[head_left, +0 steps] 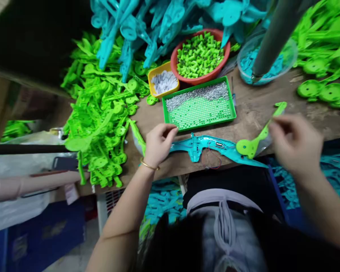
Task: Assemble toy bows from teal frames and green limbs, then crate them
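Observation:
A blue plastic toy bow body (204,143) lies across the front of the table, with a small metal part and thin wires at its middle. A green bow limb (251,145) sits at its right end; another green limb (138,138) angles up from its left end. My left hand (159,140), fingers curled in, is over the body's left end and hides that joint. Close by the upper part of the right limb, my right hand (297,141) is closed and slightly blurred. What either hand's fingertips hold, if anything, is hidden.
Behind the bow stands a green tray (201,122) of small metal screws. Beyond are a yellow tub (152,81) of pale pieces, a red bowl (174,62) of green parts and a clear tub (293,60). Green limbs (99,124) pile up left; a dark post (277,37) rises right.

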`<state>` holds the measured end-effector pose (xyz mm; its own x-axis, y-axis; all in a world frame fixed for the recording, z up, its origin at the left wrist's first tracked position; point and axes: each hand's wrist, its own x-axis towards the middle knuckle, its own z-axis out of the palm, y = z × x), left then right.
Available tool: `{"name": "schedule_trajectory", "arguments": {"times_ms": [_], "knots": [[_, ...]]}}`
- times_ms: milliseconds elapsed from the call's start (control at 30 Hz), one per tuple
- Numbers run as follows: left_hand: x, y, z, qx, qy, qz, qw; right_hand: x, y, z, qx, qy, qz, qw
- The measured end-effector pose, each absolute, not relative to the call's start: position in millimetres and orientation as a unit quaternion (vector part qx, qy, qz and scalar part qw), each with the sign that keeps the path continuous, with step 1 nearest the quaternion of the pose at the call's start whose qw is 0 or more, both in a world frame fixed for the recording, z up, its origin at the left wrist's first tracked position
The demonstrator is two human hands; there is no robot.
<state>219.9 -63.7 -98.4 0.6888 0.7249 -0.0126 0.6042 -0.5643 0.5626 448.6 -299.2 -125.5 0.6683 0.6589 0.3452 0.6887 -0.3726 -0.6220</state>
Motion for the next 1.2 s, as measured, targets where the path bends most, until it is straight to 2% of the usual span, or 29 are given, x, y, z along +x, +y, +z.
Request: {"name": "schedule_trajectory", "arguments": {"times_ms": [67, 133, 267, 367, 533, 767, 900, 1000, 1100, 1200], "knots": [[193, -58, -102, 0.862, 0.415, 0.098, 0.274, 394, -303, -125, -0.730, -0.559, 0.041, 0.392], [179, -62, -110, 0.864, 0.406, 0.081, 0.287, 348, -302, -134, -0.706, -0.615, 0.072, 0.345], [178, -77, -124, 0.872, 0.368, 0.088, 0.311, 308, -287, -156, -0.750, -0.617, 0.010, 0.239], [185, -85, -126, 0.872, 0.339, 0.108, 0.336, 306, -275, -157, -0.759, -0.617, -0.025, 0.208], [205, -91, -121, 0.882, 0.206, 0.124, 0.405, 306, -263, -138, -0.722, -0.655, -0.062, 0.215], [240, -77, -120, 0.838, 0.050, 0.091, 0.537, 308, -240, -125, -0.663, -0.707, -0.048, 0.242], [256, -62, -122, 0.845, -0.021, -0.025, 0.534, 313, -232, -122, -0.643, -0.726, -0.046, 0.239], [257, -55, -127, 0.856, -0.061, -0.065, 0.510, 319, -231, -119, -0.636, -0.730, -0.037, 0.248], [247, -54, -134, 0.875, -0.057, -0.039, 0.479, 328, -234, -118, -0.626, -0.725, -0.042, 0.284], [230, -61, -139, 0.896, -0.029, 0.043, 0.441, 337, -240, -121, -0.620, -0.719, -0.045, 0.312]]}}
